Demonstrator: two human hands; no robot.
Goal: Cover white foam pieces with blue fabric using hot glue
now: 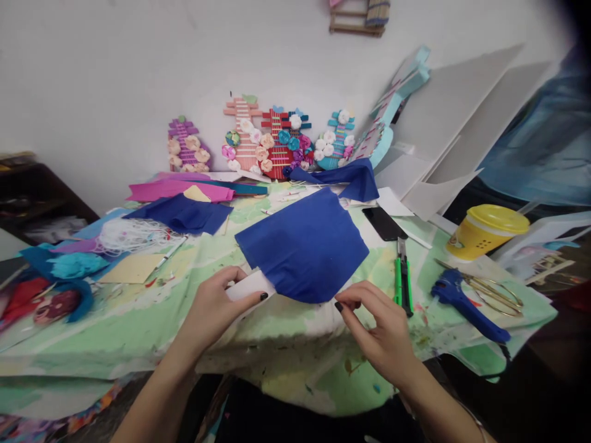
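Observation:
A dark blue sheet (307, 243), cloth or crepe paper, spreads over the middle of the table. From beneath its lower left edge sticks out a white board piece (249, 289), and my left hand (217, 304) grips that end between thumb and fingers. My right hand (378, 323) is closed in a pinch at the sheet's lower right edge, thumb against forefinger. How much of the white piece lies under the blue sheet is hidden. Right of the sheet lie a green utility knife (403, 283) with its blade end pointing away and a black phone (384, 223).
At the right are a blue glue gun (468, 304), gold-handled scissors (496, 292) and a yellow lidded cup (488, 232). White yarn (133, 235) and another blue piece (182, 212) lie left. Flower-decorated lute shapes (242, 135) lean against the wall; white boards (443, 117) stand at the right.

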